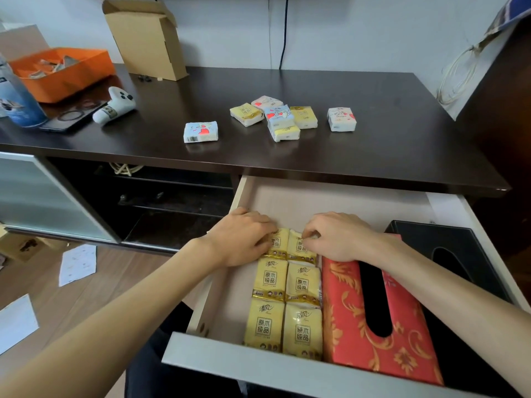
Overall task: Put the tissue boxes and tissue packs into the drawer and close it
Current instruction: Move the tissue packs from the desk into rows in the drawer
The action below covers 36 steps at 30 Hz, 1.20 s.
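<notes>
The drawer (250, 193) stands pulled open below the dark tabletop. Inside lie several yellow tissue packs (284, 305) in two columns, a red patterned tissue box (347, 320) beside them, and a black tissue box (465, 245) at the right. My left hand (244, 237) rests on the far left yellow pack (280, 242). My right hand (336, 234) pinches the far right yellow pack (300, 248). On the tabletop lie a blue-and-white pack (200, 132), a cluster of small packs (277, 117) and a white pack with red hearts (341, 119).
At the tabletop's left are an orange box (61, 71), a cardboard box (146, 38), a white game controller (115, 106), a phone (69, 117) and a blue canister (17, 96). A glass cabinet door (43, 196) and open shelves sit left of the drawer. Papers (77, 264) lie on the floor.
</notes>
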Tool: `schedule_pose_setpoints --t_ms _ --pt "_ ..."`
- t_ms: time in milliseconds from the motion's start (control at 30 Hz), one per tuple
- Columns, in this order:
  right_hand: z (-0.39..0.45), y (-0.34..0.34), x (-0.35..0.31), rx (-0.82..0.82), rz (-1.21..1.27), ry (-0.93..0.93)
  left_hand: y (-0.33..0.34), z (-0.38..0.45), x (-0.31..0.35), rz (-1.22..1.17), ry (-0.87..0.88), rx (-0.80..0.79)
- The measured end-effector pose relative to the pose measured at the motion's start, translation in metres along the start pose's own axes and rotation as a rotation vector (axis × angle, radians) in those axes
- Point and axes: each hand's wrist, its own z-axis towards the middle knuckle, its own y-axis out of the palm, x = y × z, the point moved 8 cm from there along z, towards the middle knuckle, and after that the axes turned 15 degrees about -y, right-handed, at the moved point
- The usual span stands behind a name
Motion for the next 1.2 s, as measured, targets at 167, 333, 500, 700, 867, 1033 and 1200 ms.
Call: schedule_pose_setpoints --t_ms 167,333,500,700,867,1033,1200 --pt "-0.002 0.000 0.006 0.075 0.012 0.080 0.003 0.002 0.001 -0.003 0.013 -0.037" --pt "-0.006 -0.008 0.003 0.135 -0.007 0.111 -0.004 0.004 0.005 -0.014 0.030 -0.041" --pt "-0.014 -0.040 -0.002 0.402 0.124 0.018 -0.025 0.006 0.000 -0.110 -0.011 0.042" --pt "-0.010 -0.124 0.027 0.744 0.050 -0.072 -0.099 0.028 -0.039 -0.377 -0.153 0.333" --pt "0.027 -0.159 0.085 0.779 -0.083 0.054 -0.126 0.087 -0.067 -0.460 -0.273 0.356" --pt "0.058 -0.145 0.115 0.676 -0.176 0.185 -0.124 0.149 -0.082 -0.497 -0.377 0.316" --pt "0.062 -0.142 0.122 0.667 -0.147 0.231 -0.106 0.188 -0.090 -0.560 -0.457 0.182"
